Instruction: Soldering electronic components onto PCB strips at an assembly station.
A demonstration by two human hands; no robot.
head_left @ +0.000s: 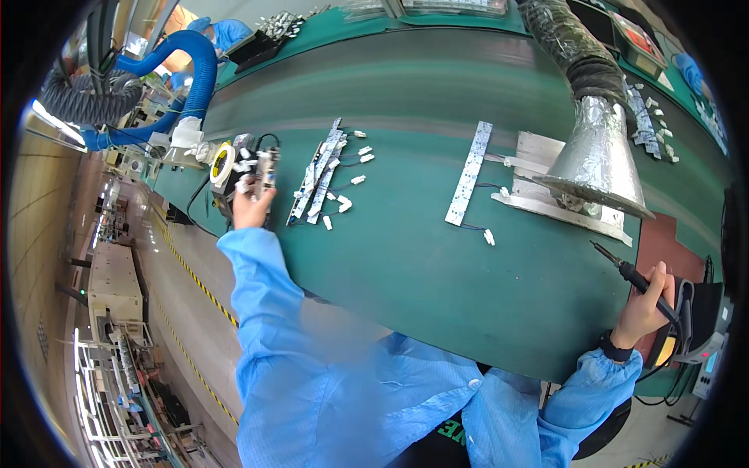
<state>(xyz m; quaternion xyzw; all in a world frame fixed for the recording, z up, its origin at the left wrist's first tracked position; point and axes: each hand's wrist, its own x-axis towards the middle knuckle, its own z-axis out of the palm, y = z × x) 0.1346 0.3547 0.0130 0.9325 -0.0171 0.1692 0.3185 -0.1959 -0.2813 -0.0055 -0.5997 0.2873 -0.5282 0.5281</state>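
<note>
At the far left of the green bench, my left hand [251, 210] is closed around narrow circuit board strips [268, 165] with white plugs. How many strips it grips is hard to tell. My right hand [644, 310] holds a soldering iron [633, 274] like a pen at the right, its bare tip pointing up and left above the bench. Between the hands, a small pile of strip boards [318, 175] with wired white connectors lies left of centre. One single strip board [470, 173] lies farther right, its leads running toward a pale metal fixture [538, 148].
A foil-covered fume hood [602, 152] hangs over the fixture from a flexible duct. Close to my left hand stands a black device with a yellow-ringed round opening [222, 163]. A soldering station [702, 324] sits at the right edge. More strip boards [644, 125] lie far right.
</note>
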